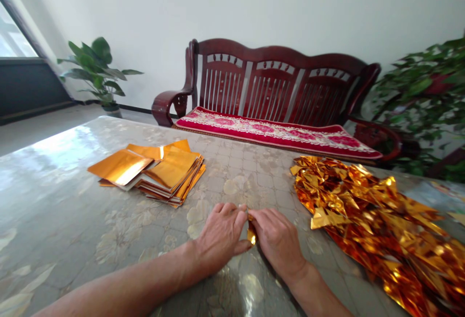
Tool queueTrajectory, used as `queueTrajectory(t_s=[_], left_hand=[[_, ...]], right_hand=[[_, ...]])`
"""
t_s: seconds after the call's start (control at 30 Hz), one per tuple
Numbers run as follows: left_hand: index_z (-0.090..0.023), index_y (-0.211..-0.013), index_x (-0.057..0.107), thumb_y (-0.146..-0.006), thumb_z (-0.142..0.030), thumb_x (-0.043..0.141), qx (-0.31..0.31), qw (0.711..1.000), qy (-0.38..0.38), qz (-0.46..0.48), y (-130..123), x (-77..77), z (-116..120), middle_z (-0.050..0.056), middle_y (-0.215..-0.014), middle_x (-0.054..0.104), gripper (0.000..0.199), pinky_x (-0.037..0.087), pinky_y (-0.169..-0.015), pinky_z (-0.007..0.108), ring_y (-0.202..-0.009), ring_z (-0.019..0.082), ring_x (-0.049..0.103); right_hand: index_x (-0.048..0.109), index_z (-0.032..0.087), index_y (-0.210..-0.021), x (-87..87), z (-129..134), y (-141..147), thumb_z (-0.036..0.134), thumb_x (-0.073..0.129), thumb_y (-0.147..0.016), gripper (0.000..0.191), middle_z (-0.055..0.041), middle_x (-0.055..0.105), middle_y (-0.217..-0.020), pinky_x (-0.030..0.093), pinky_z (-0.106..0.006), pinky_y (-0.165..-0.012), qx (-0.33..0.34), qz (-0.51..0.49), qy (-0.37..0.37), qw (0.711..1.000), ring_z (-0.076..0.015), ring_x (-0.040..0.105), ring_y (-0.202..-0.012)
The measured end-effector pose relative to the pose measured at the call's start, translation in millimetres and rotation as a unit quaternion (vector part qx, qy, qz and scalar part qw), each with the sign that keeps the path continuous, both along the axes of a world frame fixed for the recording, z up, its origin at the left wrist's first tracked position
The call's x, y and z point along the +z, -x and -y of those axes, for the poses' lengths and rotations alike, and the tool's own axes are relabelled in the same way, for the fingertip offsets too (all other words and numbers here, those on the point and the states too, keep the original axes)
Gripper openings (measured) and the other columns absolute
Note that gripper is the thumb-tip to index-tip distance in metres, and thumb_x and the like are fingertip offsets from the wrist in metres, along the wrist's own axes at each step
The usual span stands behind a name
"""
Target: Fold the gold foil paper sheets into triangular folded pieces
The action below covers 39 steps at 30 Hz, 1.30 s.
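Between my two hands is a small piece of gold foil paper (251, 236), mostly covered by my fingers. My left hand (225, 227) is closed on its left side, with the thumb at its near edge. My right hand (278, 237) pinches it from the right, near the top. Both hands rest low over the table in front of me. Ahead and to the left lies a loose stack of flat gold foil paper sheets (174, 169). To the right of my right hand spreads a large heap of folded gold paper pieces (363, 210).
A patterned, glossy cover lies over the table (145, 239). Beyond its far edge stands a dark red wooden bench (276, 84) with a red floral cushion (269, 130). Potted plants stand at the left (96, 72) and right (428, 89). Clear plastic (432, 196) lies behind the heap.
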<state>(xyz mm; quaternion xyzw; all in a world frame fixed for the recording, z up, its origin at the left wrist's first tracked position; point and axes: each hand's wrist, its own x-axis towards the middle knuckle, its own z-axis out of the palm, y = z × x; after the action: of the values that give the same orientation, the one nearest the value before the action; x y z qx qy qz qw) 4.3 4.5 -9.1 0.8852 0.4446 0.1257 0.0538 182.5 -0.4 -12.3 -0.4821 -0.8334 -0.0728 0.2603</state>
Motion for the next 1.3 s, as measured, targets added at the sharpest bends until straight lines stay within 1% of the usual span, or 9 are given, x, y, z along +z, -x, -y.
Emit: queueTrajectory(t_s=[0.13, 0.33, 0.53, 0.63, 0.8, 0.93, 1.07, 1.2, 1.3], left_hand=[[-0.019, -0.121, 0.052, -0.082, -0.044, 0.072, -0.001, 1.000, -0.005, 0.001, -0.1, 1.5, 0.8, 0.008, -0.130, 0.061, 0.050, 0.042, -0.095, 0.041, -0.113, 0.027, 0.053], [-0.022, -0.117, 0.052, -0.083, -0.043, 0.071, 0.000, 1.000, 0.005, -0.003, -0.7, 4.4, 1.1, 0.005, -0.122, 0.064, 0.044, 0.042, -0.095, 0.039, -0.110, 0.026, 0.054], [-0.024, -0.125, 0.050, -0.086, -0.043, 0.068, -0.018, 1.000, -0.010, -0.012, -0.6, 6.6, 1.0, 0.004, -0.126, 0.062, 0.046, 0.041, -0.095, 0.039, -0.110, 0.025, 0.054], [-0.023, -0.126, 0.050, -0.087, -0.043, 0.067, -0.024, 0.999, -0.017, -0.018, -0.5, 5.9, 0.9, 0.004, -0.128, 0.060, 0.047, 0.042, -0.096, 0.039, -0.110, 0.025, 0.055], [-0.022, -0.119, 0.055, -0.089, -0.044, 0.064, -0.028, 0.999, -0.029, -0.034, 0.0, 4.2, 1.6, 0.005, -0.131, 0.060, 0.038, 0.043, -0.094, 0.040, -0.109, 0.026, 0.055], [-0.021, -0.115, 0.057, -0.090, -0.045, 0.063, -0.031, 0.998, -0.042, -0.046, 0.6, 3.3, 1.6, 0.005, -0.138, 0.056, 0.035, 0.044, -0.092, 0.040, -0.110, 0.026, 0.055], [-0.020, -0.118, 0.056, -0.088, -0.048, 0.065, -0.035, 0.997, -0.051, -0.056, 0.5, 1.8, 1.1, 0.006, -0.140, 0.055, 0.042, 0.045, -0.092, 0.041, -0.112, 0.027, 0.054], [-0.019, -0.118, 0.057, -0.090, -0.048, 0.063, -0.036, 0.996, -0.051, -0.061, -0.1, 0.6, 0.8, 0.008, -0.139, 0.056, 0.041, 0.045, -0.092, 0.041, -0.112, 0.027, 0.054], [-0.019, -0.118, 0.057, -0.090, -0.047, 0.064, -0.037, 0.996, -0.051, -0.062, -0.3, 0.7, 0.7, 0.008, -0.138, 0.056, 0.040, 0.046, -0.091, 0.041, -0.112, 0.027, 0.055]], right_hand=[[0.067, 0.020, -0.102, 0.1, 0.3, 1.0, 0.014, 0.053, -0.096, 0.016, -0.0016, 0.067, -0.079, 0.039, -0.030, -0.074, -0.001, 0.019, -0.009, 1.000, -0.0176, 0.058, -0.077], [0.067, 0.020, -0.101, 0.9, 0.5, 1.8, 0.016, 0.050, -0.098, 0.018, -0.0020, 0.067, -0.077, 0.039, -0.029, -0.072, -0.001, 0.027, -0.036, 0.999, -0.0167, 0.058, -0.073], [0.066, 0.019, -0.117, -2.0, 0.9, 0.6, 0.017, 0.051, -0.098, 0.024, -0.0029, 0.070, -0.081, 0.041, -0.030, -0.074, -0.007, 0.024, -0.031, 0.999, -0.0179, 0.061, -0.075], [0.066, 0.019, -0.118, -2.7, 0.8, -0.4, 0.019, 0.052, -0.098, 0.025, -0.0039, 0.071, -0.082, 0.043, -0.030, -0.073, -0.008, 0.023, -0.026, 0.999, -0.0187, 0.062, -0.075], [0.068, 0.020, -0.114, -1.1, -1.0, -0.8, 0.018, 0.051, -0.097, 0.024, -0.0047, 0.074, -0.089, 0.046, -0.028, -0.076, 0.006, -0.019, 0.010, 1.000, -0.0175, 0.066, -0.080], [0.068, 0.021, -0.109, -2.5, -4.5, -2.2, 0.014, 0.046, -0.096, 0.027, -0.0037, 0.072, -0.092, 0.047, -0.025, -0.075, -0.024, -0.065, 0.036, 0.997, -0.0153, 0.067, -0.084], [0.069, 0.022, -0.105, -4.0, -7.1, -3.9, 0.013, 0.044, -0.095, 0.028, -0.0025, 0.068, -0.089, 0.045, -0.024, -0.072, -0.038, -0.056, 0.070, 0.995, -0.0151, 0.066, -0.082], [0.069, 0.023, -0.101, -2.4, -7.1, -1.9, 0.013, 0.044, -0.096, 0.027, -0.0020, 0.063, -0.084, 0.044, -0.024, -0.071, -0.036, -0.032, 0.105, 0.993, -0.0149, 0.063, -0.080], [0.068, 0.023, -0.106, -1.2, -6.3, 0.3, 0.014, 0.044, -0.097, 0.028, -0.0021, 0.061, -0.085, 0.043, -0.024, -0.070, -0.040, -0.011, 0.116, 0.992, -0.0148, 0.062, -0.080]])
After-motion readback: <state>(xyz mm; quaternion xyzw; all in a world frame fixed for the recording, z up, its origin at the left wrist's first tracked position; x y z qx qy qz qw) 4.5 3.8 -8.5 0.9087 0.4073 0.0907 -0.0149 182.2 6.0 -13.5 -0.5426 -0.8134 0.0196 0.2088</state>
